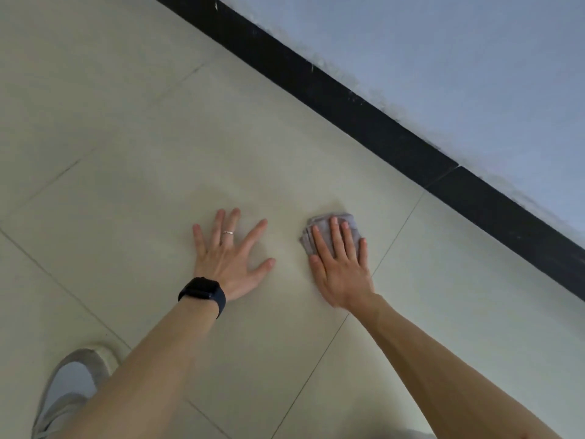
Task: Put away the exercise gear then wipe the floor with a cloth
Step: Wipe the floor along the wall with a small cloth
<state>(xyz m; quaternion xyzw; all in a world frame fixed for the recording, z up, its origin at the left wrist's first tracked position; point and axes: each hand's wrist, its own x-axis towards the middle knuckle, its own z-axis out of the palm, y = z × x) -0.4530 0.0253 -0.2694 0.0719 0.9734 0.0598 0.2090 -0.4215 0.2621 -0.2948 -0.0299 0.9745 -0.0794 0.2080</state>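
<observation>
**A:** State of the hands?

**B:** Left hand (231, 264): fingers splayed, palm flat on the floor (126, 153), holding nothing. I judge it to be a brace. Right hand (343, 270): fingers straight and close together, pressing down on the cloth (322, 220).

**A:** Location of the cloth?

**B:** On the tile under the right fingers, near the black baseboard (348, 103) and apart from the left hand. No exercise gear is in view.

**A:** Handling characteristics?

**B:** Soft, light, folded into a small pad. It will probably bunch or unfold if pushed from one edge. Recommended contact: flat fingers over the centre of the pad, with even downward pressure. The glazed tile looks smooth, so expect easy sliding.
</observation>
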